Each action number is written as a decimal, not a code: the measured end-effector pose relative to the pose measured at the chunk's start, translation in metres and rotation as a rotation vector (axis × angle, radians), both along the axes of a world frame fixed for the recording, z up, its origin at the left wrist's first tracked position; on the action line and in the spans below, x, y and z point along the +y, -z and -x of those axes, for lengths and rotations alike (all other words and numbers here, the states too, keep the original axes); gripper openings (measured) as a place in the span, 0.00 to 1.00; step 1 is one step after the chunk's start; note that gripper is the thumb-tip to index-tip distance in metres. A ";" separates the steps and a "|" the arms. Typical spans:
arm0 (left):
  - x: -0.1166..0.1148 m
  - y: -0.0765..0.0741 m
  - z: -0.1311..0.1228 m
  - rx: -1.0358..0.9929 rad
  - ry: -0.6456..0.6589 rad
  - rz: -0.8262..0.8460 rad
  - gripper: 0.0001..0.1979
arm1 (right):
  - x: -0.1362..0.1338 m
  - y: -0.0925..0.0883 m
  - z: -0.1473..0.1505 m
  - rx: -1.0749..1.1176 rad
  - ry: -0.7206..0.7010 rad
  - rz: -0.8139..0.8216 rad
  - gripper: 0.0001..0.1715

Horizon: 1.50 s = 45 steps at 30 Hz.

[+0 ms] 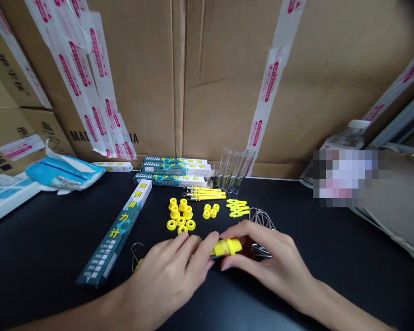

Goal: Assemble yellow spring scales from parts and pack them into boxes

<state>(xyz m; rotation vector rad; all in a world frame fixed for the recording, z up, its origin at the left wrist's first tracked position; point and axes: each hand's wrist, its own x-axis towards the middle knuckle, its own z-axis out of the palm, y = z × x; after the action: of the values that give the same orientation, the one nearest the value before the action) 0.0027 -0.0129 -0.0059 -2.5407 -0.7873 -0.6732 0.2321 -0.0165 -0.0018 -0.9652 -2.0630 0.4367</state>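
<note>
Both my hands rest low on a black table (37, 257). Between them lies a small yellow plastic part (227, 247). My right hand (262, 257) pinches its right end with thumb and fingers. My left hand (174, 269) has its fingertips closed against the part's left end. Just behind the hands lie several yellow caps and rings (180, 216), yellow rods with hooks (205, 193), flat yellow pointers (237, 208) and wire hooks (262, 218). A single wire hook (136, 255) lies by my left wrist.
A long teal box (119, 232) lies diagonally at left. More such boxes (174, 172) are stacked at the back, beside clear tubes (234, 170). Taped cardboard cartons (179, 78) form the rear wall. A blue packet (64, 172) lies at left, a plastic bottle (345, 138) at right.
</note>
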 end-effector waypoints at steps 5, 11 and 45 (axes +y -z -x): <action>0.001 0.004 0.003 0.048 -0.052 0.027 0.21 | 0.008 -0.016 -0.016 -0.039 -0.081 0.149 0.28; 0.001 0.000 0.007 0.082 -0.087 0.137 0.33 | 0.042 -0.024 -0.069 -0.211 0.378 0.114 0.19; 0.005 -0.006 0.004 -0.084 -0.066 0.022 0.16 | 0.049 -0.030 -0.110 -0.163 0.250 0.444 0.20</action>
<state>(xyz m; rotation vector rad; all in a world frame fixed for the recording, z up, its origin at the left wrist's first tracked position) -0.0012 -0.0078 -0.0001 -2.5081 -0.9081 -0.7568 0.3423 0.0329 0.0284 -1.5463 -1.9895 0.7195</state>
